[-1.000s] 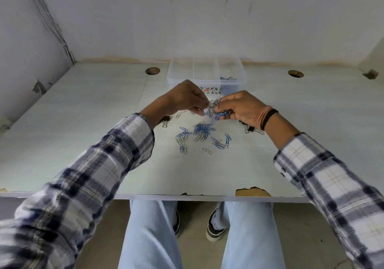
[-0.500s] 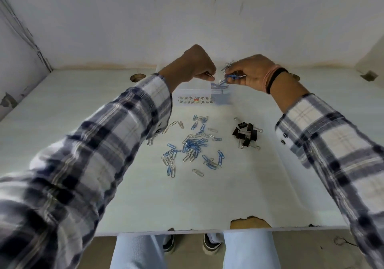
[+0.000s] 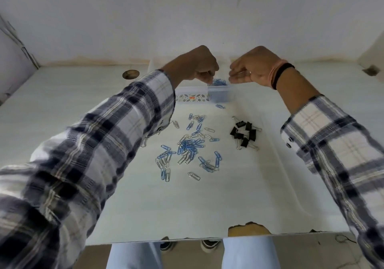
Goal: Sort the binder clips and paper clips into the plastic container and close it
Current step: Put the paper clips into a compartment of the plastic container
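Both hands over plastic container (image 3: 209, 94) at desk (image 3: 249, 185) back: left hand (image 3: 195, 65) curled, maybe pinching something; right hand (image 3: 249, 69) loose w/ nothing; paper clips (image 3: 187, 150) & binder clips (image 3: 245, 132) light, slippery—pinch few.

- You face a white wall (image 3: 187, 19), stained brown along its base.
- Your pale surface (image 3: 207, 206) has a round hole (image 3: 130, 74) and a chipped front edge (image 3: 248, 228).
- Below lies tan floor (image 3: 301, 252).

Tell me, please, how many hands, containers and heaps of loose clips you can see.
Hands: 2, the left hand and the right hand
Plastic container: 1
Heap of paper clips: 1
Heap of binder clips: 1
Total: 5
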Tool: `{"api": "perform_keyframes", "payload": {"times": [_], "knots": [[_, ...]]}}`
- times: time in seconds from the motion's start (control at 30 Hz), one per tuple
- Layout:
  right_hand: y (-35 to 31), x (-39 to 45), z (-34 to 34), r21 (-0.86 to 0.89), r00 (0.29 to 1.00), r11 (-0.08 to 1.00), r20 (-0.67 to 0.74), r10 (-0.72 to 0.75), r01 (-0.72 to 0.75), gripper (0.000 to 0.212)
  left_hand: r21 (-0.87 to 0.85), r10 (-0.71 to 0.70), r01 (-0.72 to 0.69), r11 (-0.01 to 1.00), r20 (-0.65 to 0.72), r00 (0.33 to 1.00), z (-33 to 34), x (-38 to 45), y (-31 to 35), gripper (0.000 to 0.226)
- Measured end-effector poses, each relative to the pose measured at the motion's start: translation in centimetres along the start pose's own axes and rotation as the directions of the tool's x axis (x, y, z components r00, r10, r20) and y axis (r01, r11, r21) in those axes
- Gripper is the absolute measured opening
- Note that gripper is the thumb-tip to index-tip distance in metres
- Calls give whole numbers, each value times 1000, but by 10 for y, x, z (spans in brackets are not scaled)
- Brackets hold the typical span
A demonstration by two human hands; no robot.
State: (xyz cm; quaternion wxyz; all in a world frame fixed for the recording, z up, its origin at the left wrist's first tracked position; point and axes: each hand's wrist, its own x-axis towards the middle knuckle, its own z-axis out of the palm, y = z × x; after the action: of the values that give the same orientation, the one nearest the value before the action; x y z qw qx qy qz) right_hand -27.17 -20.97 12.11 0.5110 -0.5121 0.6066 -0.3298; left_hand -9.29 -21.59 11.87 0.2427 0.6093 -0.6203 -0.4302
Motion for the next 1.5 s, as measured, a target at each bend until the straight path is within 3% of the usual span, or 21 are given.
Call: {"api": "perform_keyframes", "payload": {"times": [0.1,0.2,0.3,0.37,0.47,0.57,0.67,0.77,0.87,0.97,1.07,1.13,1.2,1.37,1.43,1.5], "knots": [[18,-21,0,-189,1000,982,12,-19,21,18,-60,18,-19,998,-18,1000,-3,-16,-4,19],[37,-35,16,-458,996,888,90,-1,42,20,-77,26,-27,997,-11,1000,-4,-39,-11,20],[49,-38,38,-753,992,647,113,-50,118,32,142,-46,35,989,76,996,-1,-59,-21,25],[53,-42,50,-819,988,553,123,-91,153,36,352,-107,71,933,83,991,-2,-72,-33,24],[63,-48,65,-845,978,493,172,-121,209,38,585,-87,60,809,19,996,-7,-94,-56,23],[76,-51,79,-844,961,461,233,-149,276,34,699,-84,86,710,-37,996,-8,-112,-79,37],[77,-63,92,-796,929,480,321,-182,369,38,739,-98,63,671,5,995,-3,-119,-93,19],[69,-81,99,-743,891,500,423,-165,445,44,688,-125,39,724,75,989,4,-115,-102,5],[66,-83,97,-758,897,487,412,-159,434,45,594,-118,46,803,83,990,2,-119,-100,34],[65,-82,98,-838,917,378,388,-91,393,57,671,-58,-66,739,161,985,-6,-128,-101,72],[70,-85,105,-874,913,277,408,-26,398,57,749,-36,-135,649,207,978,-4,-130,-108,78],[75,-88,109,-864,897,259,442,-21,432,47,746,-11,-151,648,208,978,-1,-128,-117,78],[76,-94,108,-833,872,279,488,-36,477,44,726,42,-191,661,218,975,1,-128,-124,74],[73,-120,97,-718,835,469,545,-82,514,46,623,178,-283,729,227,958,-5,-147,-121,60],[74,-121,90,-731,853,464,510,-113,499,47,625,110,-248,740,251,962,-16,-152,-124,58],[76,-120,85,-826,892,367,451,-26,428,78,684,-50,-216,697,347,936,-23,-158,-127,70]]}}
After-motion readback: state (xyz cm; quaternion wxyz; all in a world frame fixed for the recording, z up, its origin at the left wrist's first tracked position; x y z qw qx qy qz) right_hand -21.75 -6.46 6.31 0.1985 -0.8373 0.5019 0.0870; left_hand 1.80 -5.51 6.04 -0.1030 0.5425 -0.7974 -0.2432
